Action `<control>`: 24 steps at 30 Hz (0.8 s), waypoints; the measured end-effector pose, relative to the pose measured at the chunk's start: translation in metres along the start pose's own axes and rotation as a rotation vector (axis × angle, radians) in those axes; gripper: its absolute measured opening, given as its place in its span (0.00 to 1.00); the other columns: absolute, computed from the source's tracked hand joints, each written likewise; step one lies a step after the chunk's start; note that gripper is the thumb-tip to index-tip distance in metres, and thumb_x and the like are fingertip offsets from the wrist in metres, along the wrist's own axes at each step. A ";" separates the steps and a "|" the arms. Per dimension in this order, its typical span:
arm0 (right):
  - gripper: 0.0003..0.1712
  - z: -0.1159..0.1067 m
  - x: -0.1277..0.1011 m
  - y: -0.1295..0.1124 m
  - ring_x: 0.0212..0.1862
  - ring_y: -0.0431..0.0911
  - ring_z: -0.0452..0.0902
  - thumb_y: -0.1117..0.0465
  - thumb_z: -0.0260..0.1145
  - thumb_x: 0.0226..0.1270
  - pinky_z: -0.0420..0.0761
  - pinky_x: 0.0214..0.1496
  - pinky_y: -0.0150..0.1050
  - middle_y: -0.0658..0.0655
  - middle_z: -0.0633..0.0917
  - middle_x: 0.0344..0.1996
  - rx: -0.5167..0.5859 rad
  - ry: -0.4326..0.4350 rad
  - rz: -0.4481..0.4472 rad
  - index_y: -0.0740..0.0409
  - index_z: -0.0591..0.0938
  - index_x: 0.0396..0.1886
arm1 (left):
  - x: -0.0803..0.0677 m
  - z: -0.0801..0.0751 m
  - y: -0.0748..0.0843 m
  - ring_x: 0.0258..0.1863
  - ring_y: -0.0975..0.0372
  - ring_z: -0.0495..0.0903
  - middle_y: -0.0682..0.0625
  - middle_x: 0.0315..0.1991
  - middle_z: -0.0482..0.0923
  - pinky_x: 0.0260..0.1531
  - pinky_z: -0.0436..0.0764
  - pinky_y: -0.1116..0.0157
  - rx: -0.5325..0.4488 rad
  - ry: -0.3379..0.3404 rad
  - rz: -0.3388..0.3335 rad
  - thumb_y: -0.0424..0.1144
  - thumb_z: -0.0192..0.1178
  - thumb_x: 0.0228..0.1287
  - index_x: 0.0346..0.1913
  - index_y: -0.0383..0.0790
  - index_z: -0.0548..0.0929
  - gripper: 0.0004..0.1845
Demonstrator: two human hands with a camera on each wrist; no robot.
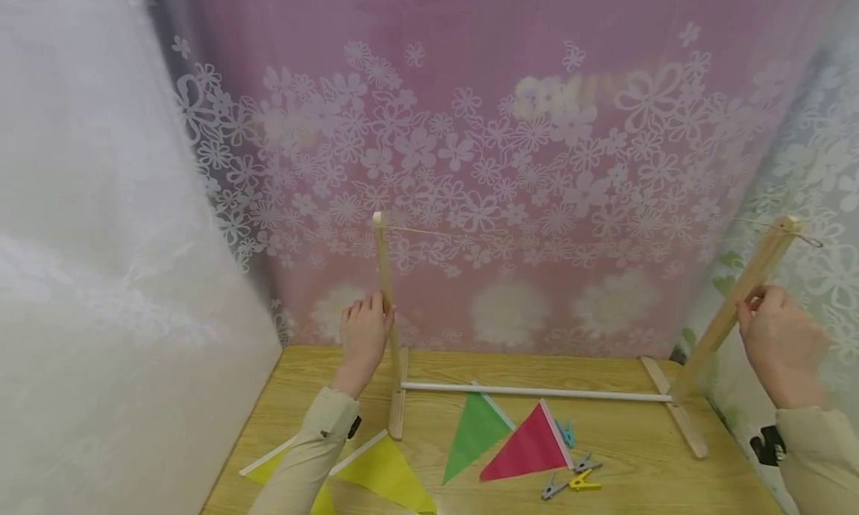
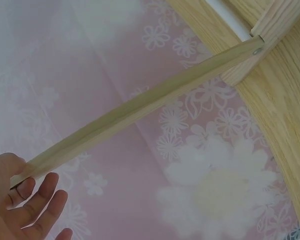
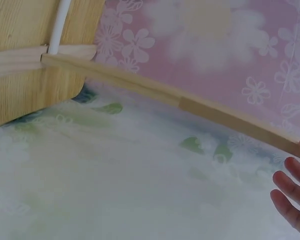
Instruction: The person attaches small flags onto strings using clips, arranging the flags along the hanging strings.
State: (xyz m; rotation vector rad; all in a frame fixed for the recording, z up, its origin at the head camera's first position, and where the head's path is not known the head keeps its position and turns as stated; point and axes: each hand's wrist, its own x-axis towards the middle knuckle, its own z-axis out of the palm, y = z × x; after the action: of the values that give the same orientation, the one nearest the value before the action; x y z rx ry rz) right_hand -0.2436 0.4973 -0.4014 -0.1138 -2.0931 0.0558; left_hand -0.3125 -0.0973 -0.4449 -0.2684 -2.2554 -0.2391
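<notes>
The person seems to be setting up the wooden stand (image 1: 537, 390) on the worktop (image 1: 637, 470); left hand (image 1: 365, 336) grips the left post (image 1: 385, 299), right hand (image 1: 778, 343) the right post (image 1: 745, 299) (leaning outward); next, probably straightening both so the string (image 1: 429, 233) tightens.

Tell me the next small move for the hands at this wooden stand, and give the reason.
Probably let go of one post and reach for a flag. The left hand holds the left post and the right hand the right post; the frame stands on the table, string strung and bare. The green pennant, red pennant and clothespins lie unhung.
</notes>
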 end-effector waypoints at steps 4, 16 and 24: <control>0.15 0.000 -0.001 0.009 0.09 0.61 0.64 0.63 0.66 0.72 0.56 0.07 0.48 0.75 0.79 0.25 -0.045 0.013 -0.104 0.75 0.75 0.38 | 0.001 -0.001 -0.002 0.31 0.51 0.83 0.45 0.31 0.83 0.37 0.84 0.52 0.000 0.009 0.009 0.47 0.70 0.66 0.38 0.38 0.79 0.15; 0.45 0.009 -0.009 0.022 0.29 0.71 0.75 0.42 0.33 0.84 0.77 0.29 0.62 0.76 0.81 0.23 -0.111 0.041 -0.374 0.79 0.78 0.31 | -0.006 0.001 -0.006 0.33 0.51 0.82 0.46 0.31 0.82 0.38 0.84 0.53 0.014 -0.034 0.029 0.47 0.72 0.64 0.34 0.40 0.80 0.15; 0.44 0.012 -0.009 0.016 0.29 0.71 0.73 0.41 0.34 0.84 0.73 0.26 0.62 0.76 0.80 0.23 -0.065 0.043 -0.325 0.76 0.77 0.31 | -0.007 0.005 -0.010 0.35 0.51 0.82 0.46 0.32 0.81 0.38 0.83 0.53 0.018 -0.027 0.026 0.47 0.71 0.65 0.36 0.40 0.79 0.15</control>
State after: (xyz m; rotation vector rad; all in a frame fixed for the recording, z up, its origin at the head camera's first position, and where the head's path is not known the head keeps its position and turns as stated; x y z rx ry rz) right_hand -0.2488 0.5119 -0.4164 0.1849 -2.0464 -0.2084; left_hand -0.3149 -0.1059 -0.4541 -0.2927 -2.2779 -0.2031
